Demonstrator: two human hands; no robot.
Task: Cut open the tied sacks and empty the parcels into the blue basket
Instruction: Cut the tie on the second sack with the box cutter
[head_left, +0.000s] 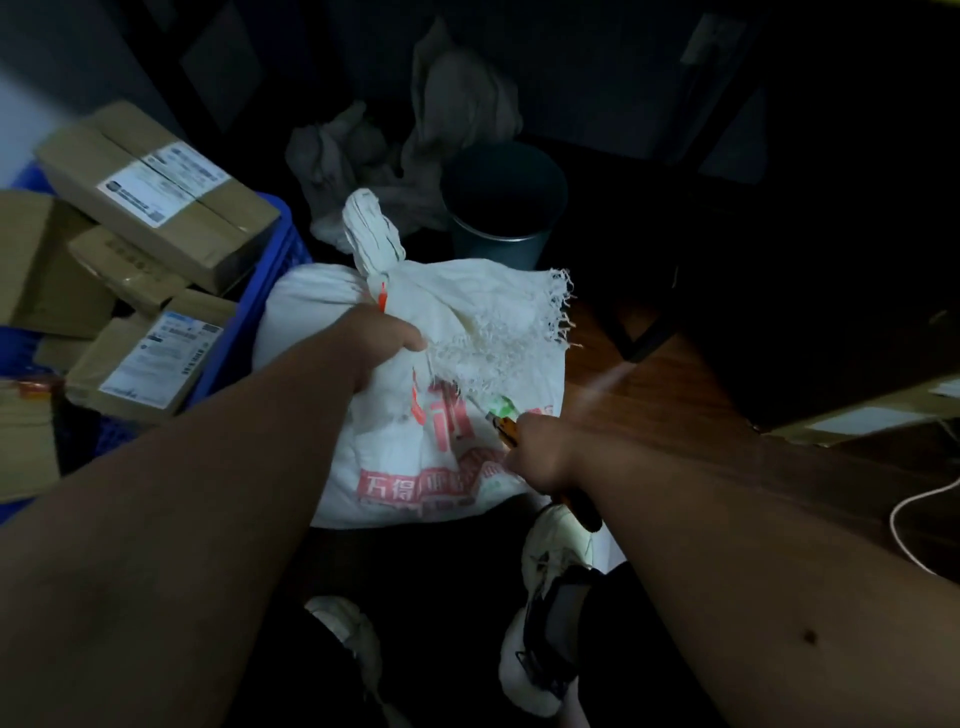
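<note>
A white woven sack (415, 457) with red print stands on the floor in the middle, its neck tied into a knot (371, 234) with an orange tie below it. Frayed cut fabric (514, 322) hangs open on its upper right side. My left hand (382, 343) grips the sack just under the knot. My right hand (540, 454) holds an orange utility knife (506, 428) with its tip against the sack's front. The blue basket (260, 306) stands at the left, filled with several cardboard parcels (156, 187).
A dark round bin (501, 208) stands behind the sack, with crumpled empty sacks (395, 150) beyond it. A dark shelf frame (779, 260) fills the right side over a wooden floor (675, 395). A white cable (914, 525) lies at far right. My white shoes (550, 587) are below.
</note>
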